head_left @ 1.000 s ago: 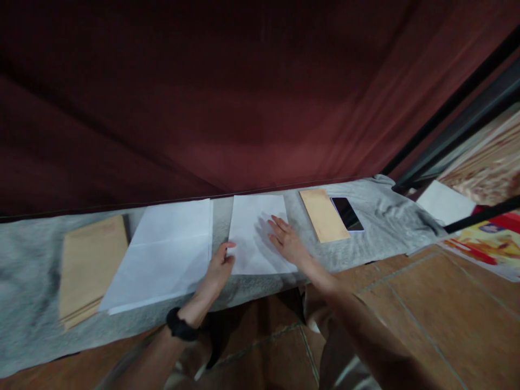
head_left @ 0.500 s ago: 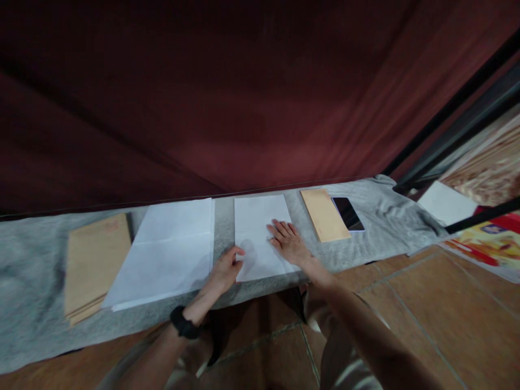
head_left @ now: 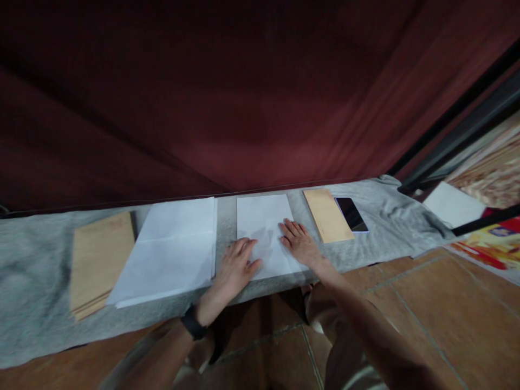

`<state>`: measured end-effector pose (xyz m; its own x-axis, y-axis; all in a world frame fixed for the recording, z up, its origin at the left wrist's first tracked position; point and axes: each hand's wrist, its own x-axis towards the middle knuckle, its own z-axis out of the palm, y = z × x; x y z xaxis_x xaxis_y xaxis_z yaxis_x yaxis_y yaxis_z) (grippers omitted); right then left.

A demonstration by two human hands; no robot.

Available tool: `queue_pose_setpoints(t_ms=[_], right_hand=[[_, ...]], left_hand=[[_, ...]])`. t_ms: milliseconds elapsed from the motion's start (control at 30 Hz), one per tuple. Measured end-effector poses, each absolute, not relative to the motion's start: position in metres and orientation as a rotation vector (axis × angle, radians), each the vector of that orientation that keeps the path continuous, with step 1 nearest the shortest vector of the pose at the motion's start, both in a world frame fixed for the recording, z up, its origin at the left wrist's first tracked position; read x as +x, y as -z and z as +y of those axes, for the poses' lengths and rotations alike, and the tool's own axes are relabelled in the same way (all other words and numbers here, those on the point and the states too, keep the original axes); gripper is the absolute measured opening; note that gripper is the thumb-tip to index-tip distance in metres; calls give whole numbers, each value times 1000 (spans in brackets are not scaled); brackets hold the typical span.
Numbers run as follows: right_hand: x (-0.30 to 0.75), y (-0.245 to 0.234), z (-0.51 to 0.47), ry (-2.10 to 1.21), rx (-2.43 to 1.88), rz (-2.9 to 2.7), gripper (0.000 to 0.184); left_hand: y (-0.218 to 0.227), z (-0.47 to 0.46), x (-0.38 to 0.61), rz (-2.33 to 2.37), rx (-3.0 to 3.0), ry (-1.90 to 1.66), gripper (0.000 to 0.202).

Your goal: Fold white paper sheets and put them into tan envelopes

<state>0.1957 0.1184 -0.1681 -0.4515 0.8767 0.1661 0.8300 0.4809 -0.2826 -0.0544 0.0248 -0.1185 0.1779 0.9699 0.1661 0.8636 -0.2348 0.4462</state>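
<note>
A single white sheet of paper point(head_left: 264, 222) lies on the grey cloth point(head_left: 36, 281) in front of me. My left hand point(head_left: 235, 265) rests flat on its near left corner, fingers stretched out. On the sheet's right side lies my right hand point(head_left: 298, 244), also flat with its fingers spread. Neither hand holds anything. A black band is on my left wrist.
A larger stack of white sheets point(head_left: 170, 249) lies left of the sheet, and brown envelopes point(head_left: 99, 260) are further left. One brown envelope point(head_left: 328, 215) and a dark phone point(head_left: 351, 214) lie to the right. A dark red curtain point(head_left: 244, 92) hangs behind. Tiled floor point(head_left: 426, 303) lies below.
My left hand has let go of the sheet's left edge and now lies flat on its near corner. My right hand has stayed pressed on the sheet.
</note>
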Motion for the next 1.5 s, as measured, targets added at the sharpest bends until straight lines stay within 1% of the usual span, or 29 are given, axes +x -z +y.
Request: queue_pose_setpoints(t_ms=[67,100,233,300,567,733,800,833,867,967,1000,1133,1267,1367,1467,1500], right_hand=[[196,167,118,-244,-1444,-2454,52],[197,166,118,-252,-1441,-2460,52],[203,163,119,-281,-1423,-2482,51],[206,162,120,-290,-1422,-2488,51],[213,160,122,-314,-1396,-2528,51],[217,157,124,-365,-1343,-2515,50],[218,157,124,-385,-1342,-2509,50],[218,157,125,-399,-1340,-2507,50],[219,157,125,-417,-1334,-2502,51],[223,156,130,-529,-1304,-2447,49],[226,154,132,-590,-1291,-2413,49],[244,139,137,-917,-1216,-2293,53],[258,117,131,-1169,-1118,-2280,48],[258,110,126,-1295,-1109,-2263,42],[257,115,125,-1331,-1069,-2289,33],[256,118,125,-1305,-1059,-2308,31]], left_hand=[[124,20,-46,1538,2396,-539,56],[128,18,-43,1473,2451,-481,58],[133,13,-44,1406,2515,-277,54],[132,13,-48,1395,2520,-228,58],[131,7,-62,1380,2442,-173,79],[138,3,-69,1354,2448,-244,82],[138,4,-69,1385,2448,-293,79],[136,6,-68,1399,2438,-318,74],[134,8,-68,1407,2420,-342,67],[123,19,-69,1445,2307,-420,35],[119,23,-70,1473,2246,-449,30],[105,33,-76,1571,1928,-611,30],[99,31,-79,1568,1760,-783,29],[99,30,-80,1417,1729,-732,31],[103,32,-85,1249,1820,-633,24],[106,34,-87,1221,1886,-595,32]])
